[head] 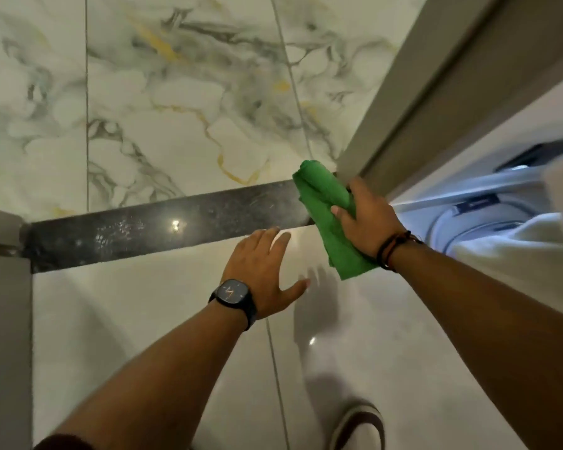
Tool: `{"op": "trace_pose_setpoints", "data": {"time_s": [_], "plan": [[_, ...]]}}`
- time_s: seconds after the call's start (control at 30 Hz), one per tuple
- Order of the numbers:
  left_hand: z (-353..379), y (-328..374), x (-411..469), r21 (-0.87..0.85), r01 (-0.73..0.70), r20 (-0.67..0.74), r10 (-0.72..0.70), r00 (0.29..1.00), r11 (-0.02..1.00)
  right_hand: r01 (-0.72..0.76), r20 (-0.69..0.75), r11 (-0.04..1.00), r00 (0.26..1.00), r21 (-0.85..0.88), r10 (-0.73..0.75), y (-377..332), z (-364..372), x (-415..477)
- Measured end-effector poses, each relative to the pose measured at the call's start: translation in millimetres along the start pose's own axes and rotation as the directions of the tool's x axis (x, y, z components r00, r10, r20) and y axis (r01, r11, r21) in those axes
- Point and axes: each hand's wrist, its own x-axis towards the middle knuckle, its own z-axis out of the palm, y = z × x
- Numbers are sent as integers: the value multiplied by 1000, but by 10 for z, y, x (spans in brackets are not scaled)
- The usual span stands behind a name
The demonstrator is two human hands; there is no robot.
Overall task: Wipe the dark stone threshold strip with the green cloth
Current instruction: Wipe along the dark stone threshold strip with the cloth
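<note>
A dark speckled stone threshold strip runs across the floor from the left door frame to the right one. My right hand grips a bunched green cloth at the strip's right end, beside the door frame; the cloth's lower part hangs down toward the near floor. My left hand, with a dark watch on its wrist, is spread open just on the near side of the strip, fingers reaching its edge, holding nothing.
White marble tiles with grey and gold veins lie beyond the strip, plain pale tiles on the near side. A grey door frame rises at the right, another at left. A washing machine shows at right. A slipper is below.
</note>
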Motion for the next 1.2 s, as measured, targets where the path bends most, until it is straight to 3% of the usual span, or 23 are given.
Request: {"op": "trace_pose_setpoints", "data": {"time_s": [0.23, 0.4, 0.5, 0.63, 0.83, 1.03, 1.2], "plan": [[1407, -727, 185, 7, 32, 36, -33, 999, 999, -163, -43, 971, 984, 172, 173, 507, 1381, 798], [1988, -1209, 109, 50, 175, -38, -173, 984, 983, -222, -195, 964, 962, -147, 191, 964, 1793, 1051], [2094, -1467, 92, -4, 303, -126, -301, 945, 953, -134, -153, 916, 985, -378, 81, 1162, 1969, 1147], [2117, -1645, 79, -52, 439, -119, -442, 889, 897, -106, -29, 893, 994, -438, 104, 1295, 2074, 1241], [2149, -1710, 126, -56, 424, -154, -428, 891, 904, -111, -143, 856, 989, -505, 44, 1139, 2286, 1403], [2211, -1750, 120, -41, 422, -161, -423, 892, 906, 101, -10, 840, 992, -533, -126, 596, 2786, 1437], [2205, -1755, 106, -45, 418, -136, -420, 897, 907, 301, 135, 801, 953, -517, -271, 852, 2678, 1153]]}}
